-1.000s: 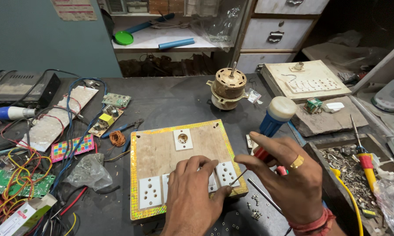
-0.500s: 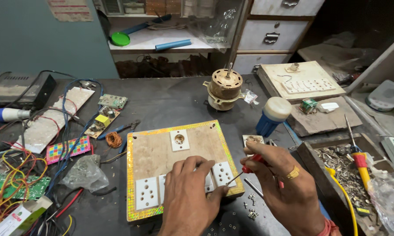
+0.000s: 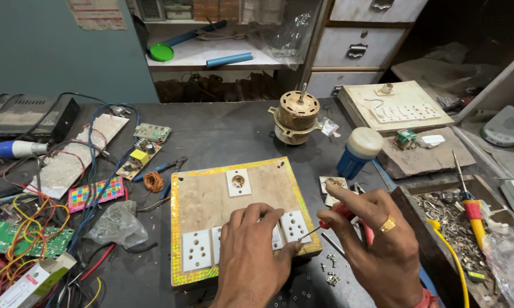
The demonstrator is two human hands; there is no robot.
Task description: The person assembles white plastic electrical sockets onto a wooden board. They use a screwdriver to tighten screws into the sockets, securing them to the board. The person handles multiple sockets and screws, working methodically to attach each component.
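A wooden switchboard panel (image 3: 211, 197) with a glittery yellow edge lies flat on the dark bench. It carries a small round lamp holder plate (image 3: 238, 182) and white socket plates (image 3: 196, 250) along its near edge. My left hand (image 3: 251, 256) presses down on the middle socket plates. My right hand (image 3: 377, 234), wearing a gold ring, grips a red-handled screwdriver (image 3: 341, 215); its tip touches the panel's right socket plate (image 3: 295, 226). Loose screws (image 3: 330, 276) lie by the panel's near right corner.
A blue bottle with a white cap (image 3: 358, 151) and a small motor (image 3: 295, 118) stand behind the panel. A tray of screws (image 3: 448, 214) with another screwdriver (image 3: 467, 197) sits at the right. Circuit boards (image 3: 137, 159), tangled wires (image 3: 23, 228) and a copper coil (image 3: 152, 181) crowd the left.
The view has shifted closer to the panel. My right hand has lowered the screwdriver's tip to the right socket plate. My left hand stays pressed on the sockets.
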